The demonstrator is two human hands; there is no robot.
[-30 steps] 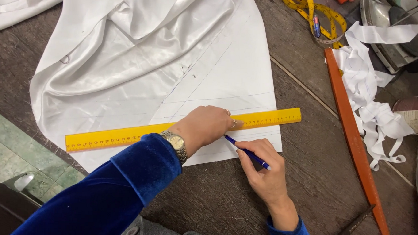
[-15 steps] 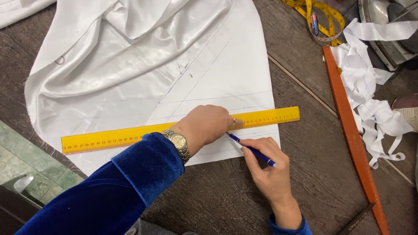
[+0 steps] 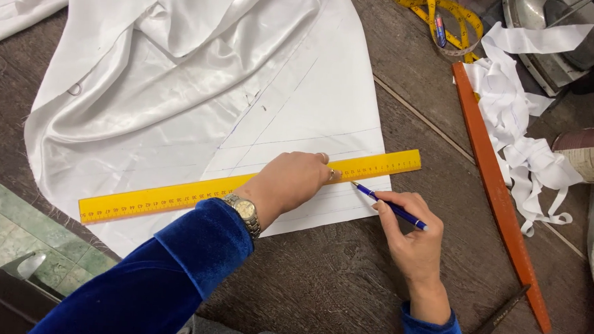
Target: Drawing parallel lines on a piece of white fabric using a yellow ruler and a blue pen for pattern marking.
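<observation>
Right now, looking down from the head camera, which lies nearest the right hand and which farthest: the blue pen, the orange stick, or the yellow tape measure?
1. Blue pen: held in the right hand.
2. Orange stick: on the table to its right.
3. Yellow tape measure: at the top edge, farthest.

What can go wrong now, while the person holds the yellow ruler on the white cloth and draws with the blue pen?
1. The left hand presses the yellow ruler only near its middle; the long free ends may pivot on the shiny white cloth, bending the line.
2. The cloth lies wrinkled above the ruler, so it may shift under the blue pen in the right hand.
3. The pen tip is near the cloth's edge and may slip onto the wooden table.
</observation>
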